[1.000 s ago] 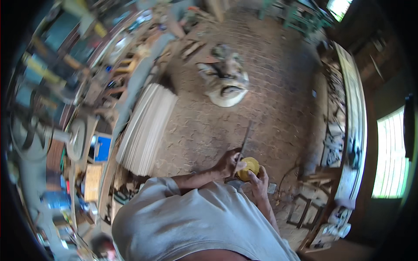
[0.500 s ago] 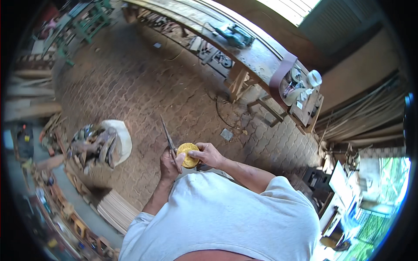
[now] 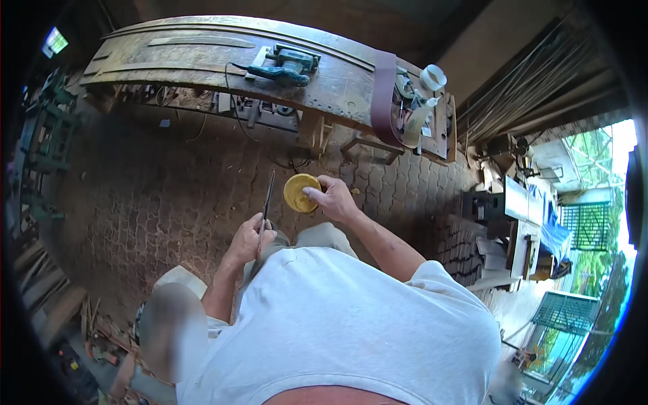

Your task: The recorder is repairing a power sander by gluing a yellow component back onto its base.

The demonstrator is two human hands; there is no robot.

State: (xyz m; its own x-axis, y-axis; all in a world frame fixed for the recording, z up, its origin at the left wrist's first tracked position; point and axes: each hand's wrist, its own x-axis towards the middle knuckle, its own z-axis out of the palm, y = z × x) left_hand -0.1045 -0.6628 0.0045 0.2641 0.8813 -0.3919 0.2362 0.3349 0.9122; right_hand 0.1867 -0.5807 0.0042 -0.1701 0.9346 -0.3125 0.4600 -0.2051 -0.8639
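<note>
My left hand (image 3: pixel 252 239) is closed round a long, thin dark tool (image 3: pixel 268 200) that looks like a file. Its narrow end points up and away from me. To the right of it, my right hand (image 3: pixel 335 200) grips a round yellow disc (image 3: pixel 300 194) by its right edge, thumb on the face. The disc has a rough, mottled surface, and its material is unclear. A small gap separates the tool from the disc. Both hands are in front of my body, above my lap.
A long wooden workbench (image 3: pixel 337 91) stretches across ahead, bearing a green power tool (image 3: pixel 289 65) with a cord. At its right end are a brown sanding belt (image 3: pixel 383 101) and a white container (image 3: pixel 433 77). Patterned paving (image 3: pixel 182 162) lies below. Long strips (image 3: pixel 516 81) lean at the right.
The view has swung, bringing the bench more squarely ahead. My left hand has come away from the disc with the tool, and my right hand now holds the disc alone.
</note>
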